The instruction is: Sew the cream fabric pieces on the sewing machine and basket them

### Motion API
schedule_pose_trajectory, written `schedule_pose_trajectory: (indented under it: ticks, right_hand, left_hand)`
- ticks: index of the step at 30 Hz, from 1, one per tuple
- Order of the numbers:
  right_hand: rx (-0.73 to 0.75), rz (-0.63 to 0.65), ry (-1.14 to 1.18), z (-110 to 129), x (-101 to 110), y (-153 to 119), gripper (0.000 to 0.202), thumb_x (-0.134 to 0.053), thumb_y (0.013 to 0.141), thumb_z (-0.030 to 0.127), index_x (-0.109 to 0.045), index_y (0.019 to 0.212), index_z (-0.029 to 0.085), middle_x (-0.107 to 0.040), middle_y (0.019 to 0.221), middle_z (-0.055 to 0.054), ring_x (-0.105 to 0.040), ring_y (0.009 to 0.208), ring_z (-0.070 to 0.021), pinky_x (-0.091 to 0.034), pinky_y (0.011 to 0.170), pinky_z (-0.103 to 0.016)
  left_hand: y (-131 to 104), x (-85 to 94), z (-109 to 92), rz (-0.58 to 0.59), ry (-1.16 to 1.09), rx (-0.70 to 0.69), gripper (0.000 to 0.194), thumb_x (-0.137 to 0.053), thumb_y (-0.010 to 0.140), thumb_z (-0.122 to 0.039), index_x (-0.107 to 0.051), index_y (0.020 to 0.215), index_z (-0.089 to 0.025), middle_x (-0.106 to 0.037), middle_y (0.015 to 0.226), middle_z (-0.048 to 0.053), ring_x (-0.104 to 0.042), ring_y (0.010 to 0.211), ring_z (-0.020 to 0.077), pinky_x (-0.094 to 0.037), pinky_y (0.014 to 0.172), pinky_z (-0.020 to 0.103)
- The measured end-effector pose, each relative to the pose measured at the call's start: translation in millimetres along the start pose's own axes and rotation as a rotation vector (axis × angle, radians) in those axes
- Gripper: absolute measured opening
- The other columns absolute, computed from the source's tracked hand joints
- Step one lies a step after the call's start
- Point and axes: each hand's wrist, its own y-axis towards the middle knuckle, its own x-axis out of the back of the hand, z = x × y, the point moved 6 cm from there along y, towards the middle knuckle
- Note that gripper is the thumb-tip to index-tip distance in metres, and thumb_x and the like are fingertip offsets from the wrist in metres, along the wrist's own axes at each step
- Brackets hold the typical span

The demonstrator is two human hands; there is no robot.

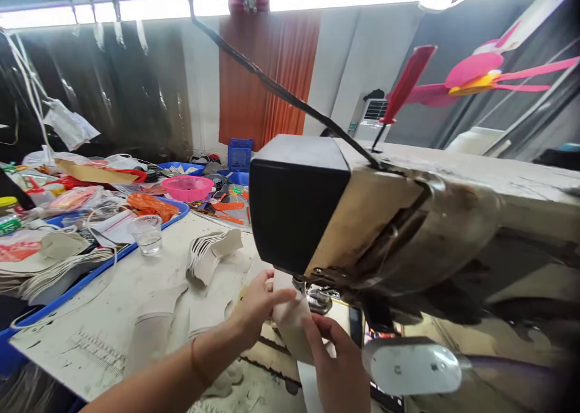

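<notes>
- Piece of pale material (290, 327) between both hands, lower centre — long axis slanting down-right.
- Left hand (256, 307), loosely open, touches its upper end.
- Right hand (339, 355) pinches its right edge.

White piece (292, 325) — bent, under the machine head (299, 213).

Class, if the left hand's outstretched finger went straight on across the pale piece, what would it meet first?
Most likely the metal parts beneath the sewing machine's head, just beyond the left hand, though depth is unclear from this one view.
</notes>
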Motion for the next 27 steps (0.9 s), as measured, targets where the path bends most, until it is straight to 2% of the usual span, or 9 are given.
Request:
schedule_pose_trajectory:
  ticks: [2, 4, 8, 14, 19, 24, 27]
  right_hand:
    - [-0.021, 0.031, 0.007, -14.8, 3.3, -3.2, 0.044, -0.06, 0.078, 0.061, -0.067, 0.083, 0.018, -0.063, 0.082, -0.003, -0.058, 0.074, -0.019, -0.048, 0.063, -0.02]
    - [-0.044, 0.065, 0.027, -28.2, 5.4, -8.4, 0.048, -0.062, 0.075, 0.063, -0.069, 0.083, 0.016, -0.064, 0.083, -0.005, -0.058, 0.071, -0.0193, -0.05, 0.065, -0.021]
    - [-0.11, 0.057, 0.093, -40.1, 8.1, -18.6, 0.054, -0.066, 0.067, 0.065, -0.07, 0.082, 0.013, -0.065, 0.082, -0.008, -0.061, 0.072, -0.0223, -0.053, 0.067, -0.023]
    - [-0.155, 0.02, 0.145, -32.5, 6.8, -24.6, 0.056, -0.068, 0.062, 0.066, -0.072, 0.079, 0.013, -0.064, 0.076, -0.008, -0.061, 0.07, -0.0217, -0.053, 0.063, -0.021]
    - [-0.13, 0.018, 0.13, -30.4, 8.1, -27.0, 0.055, -0.066, 0.064, 0.067, -0.072, 0.078, 0.014, -0.063, 0.075, -0.007, -0.058, 0.07, -0.0204, -0.051, 0.065, -0.02]
    - [-0.068, -0.003, 0.109, -21.7, 11.8, -32.9, 0.043, -0.065, 0.07, 0.059, -0.07, 0.076, 0.017, -0.063, 0.076, -0.004, -0.056, 0.068, -0.0173, -0.046, 0.063, -0.018]
    - [-0.069, -0.037, 0.119, -14.8, 14.0, -34.8, 0.037, -0.065, 0.069, 0.055, -0.066, 0.072, 0.018, -0.062, 0.073, -0.002, -0.054, 0.066, -0.0159, -0.044, 0.06, -0.016]
  left_hand:
    - [-16.9, 4.5, 10.1, -0.037, -0.003, 0.002, 0.062, -0.079, 0.054, -0.027, -0.049, 0.107, -0.015, -0.068, 0.085, 0.005, -0.061, 0.071, 0.0157, -0.045, 0.063, 0.024]
    - [-28.0, 6.1, 16.0, -0.051, 0.013, 0.004, 0.066, -0.081, 0.051, -0.024, -0.048, 0.107, -0.014, -0.068, 0.084, 0.006, -0.061, 0.072, 0.0163, -0.046, 0.065, 0.025]
    - [-31.3, 3.5, 21.4, -0.003, 0.021, 0.062, 0.053, -0.08, 0.054, -0.027, -0.054, 0.098, -0.014, -0.067, 0.084, 0.007, -0.06, 0.072, 0.0165, -0.044, 0.062, 0.025]
    - [-28.5, -2.1, 21.8, 0.099, -0.032, 0.113, 0.041, -0.077, 0.057, -0.027, -0.061, 0.09, -0.011, -0.065, 0.08, 0.007, -0.056, 0.066, 0.0136, -0.041, 0.06, 0.024]
    - [-27.6, -2.8, 23.9, 0.084, -0.042, 0.132, 0.04, -0.076, 0.054, -0.026, -0.061, 0.088, -0.011, -0.063, 0.078, 0.005, -0.054, 0.062, 0.0115, -0.038, 0.055, 0.023]
    - [-26.5, -5.0, 26.8, 0.102, -0.098, 0.149, 0.039, -0.074, 0.054, -0.025, -0.061, 0.088, -0.012, -0.062, 0.077, 0.004, -0.055, 0.062, 0.0123, -0.041, 0.057, 0.024]
    - [-26.3, -6.0, 26.9, 0.121, -0.117, 0.167, 0.034, -0.072, 0.053, -0.023, -0.061, 0.084, -0.012, -0.062, 0.075, 0.003, -0.054, 0.06, 0.0114, -0.04, 0.055, 0.022]
